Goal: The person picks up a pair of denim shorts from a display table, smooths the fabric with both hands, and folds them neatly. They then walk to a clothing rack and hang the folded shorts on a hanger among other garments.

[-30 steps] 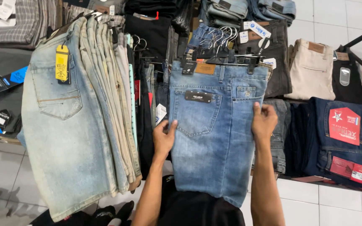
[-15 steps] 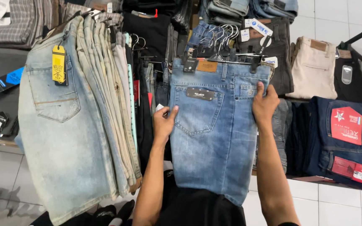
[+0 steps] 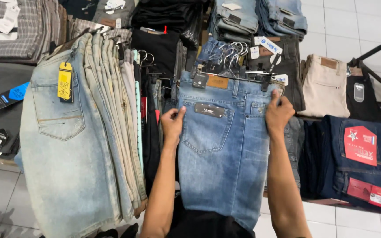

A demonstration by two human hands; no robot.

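A pair of mid-blue denim shorts (image 3: 225, 163) hangs from a black clip hanger (image 3: 239, 77), back side toward me, with a dark tag on the back pocket. My left hand (image 3: 172, 125) pinches the left edge of the shorts beside that pocket. On the other side, my right hand (image 3: 278, 115) grips the right edge just below the waistband. Both arms reach up from below and spread the fabric flat.
A row of pale washed denim shorts (image 3: 73, 145) with a yellow tag (image 3: 65, 81) hangs at the left. Dark navy jeans with red labels (image 3: 353, 163) hang at the right, beige trousers (image 3: 325, 86) above them. Folded clothes fill the top. White tiled floor lies below.
Both hands have slid upward along the edges of the blue shorts, closer to the waistband. The shorts stay on the hanger.
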